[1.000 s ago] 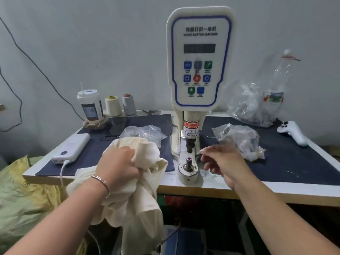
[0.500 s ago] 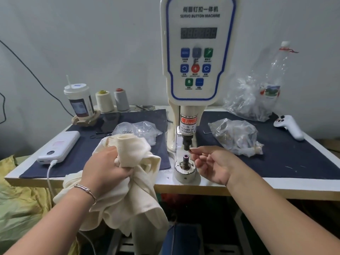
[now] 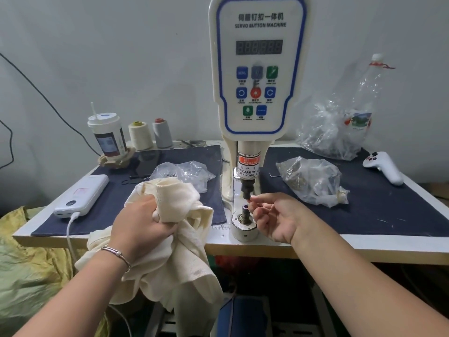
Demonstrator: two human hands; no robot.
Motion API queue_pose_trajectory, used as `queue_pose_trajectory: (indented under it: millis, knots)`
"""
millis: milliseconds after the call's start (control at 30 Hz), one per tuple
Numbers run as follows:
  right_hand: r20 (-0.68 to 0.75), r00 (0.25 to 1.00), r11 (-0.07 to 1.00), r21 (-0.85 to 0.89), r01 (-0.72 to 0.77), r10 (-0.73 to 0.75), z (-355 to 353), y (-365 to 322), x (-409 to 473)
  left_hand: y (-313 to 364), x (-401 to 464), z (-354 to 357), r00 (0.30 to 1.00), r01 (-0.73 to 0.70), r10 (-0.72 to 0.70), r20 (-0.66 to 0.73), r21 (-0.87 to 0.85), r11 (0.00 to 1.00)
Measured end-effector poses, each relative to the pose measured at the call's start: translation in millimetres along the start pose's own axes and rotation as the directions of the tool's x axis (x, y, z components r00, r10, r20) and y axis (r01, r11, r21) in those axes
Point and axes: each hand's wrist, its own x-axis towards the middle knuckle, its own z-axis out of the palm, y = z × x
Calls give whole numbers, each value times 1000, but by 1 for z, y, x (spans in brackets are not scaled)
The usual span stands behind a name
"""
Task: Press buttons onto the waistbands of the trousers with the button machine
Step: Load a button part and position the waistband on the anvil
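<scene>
The left hand (image 3: 141, 224) holds a bunched wad of cream trousers (image 3: 175, 239) at the near edge of the desk (image 3: 364, 242), fingers curled into the cloth; the rest of the fabric hangs down past the desk front. The servo button machine (image 3: 257, 76) stands at the middle of the desk, its control panel facing the camera, its punch (image 3: 246, 190) directly above the round lower die (image 3: 244, 222). The right hand (image 3: 277, 215) is just right of the die, thumb and forefinger tips brought together beside the punch tip; whether this grip pinches a button is too small to tell. On the dark mat, a clear bag of metal parts (image 3: 311, 181) lies right of the machine and another bag (image 3: 184, 171) lies left, behind the trousers. At far left stand a lidded cup (image 3: 107, 137) and two thread cones (image 3: 150, 135). A white power bank (image 3: 82, 195) lies at the left edge, and a white controller (image 3: 384, 166) at far right.
</scene>
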Motion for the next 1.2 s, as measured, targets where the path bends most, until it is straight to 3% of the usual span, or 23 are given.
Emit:
queue_pose_trajectory:
  millis: [767,1033,1200]
  knots:
    - [98,995,982,189,-2,-16,5,1,-14,-2,-2,2,1000,-10,10,-14,-4,1000]
    - [61,996,989,141,51,-60,2,2,-23,-8,-7,-14,996,-82,85,35,-91,992]
    - [-33,987,985,-69,157,-159,-2,12,-32,-15,-12,-25,994,-96,103,45,-138,986]
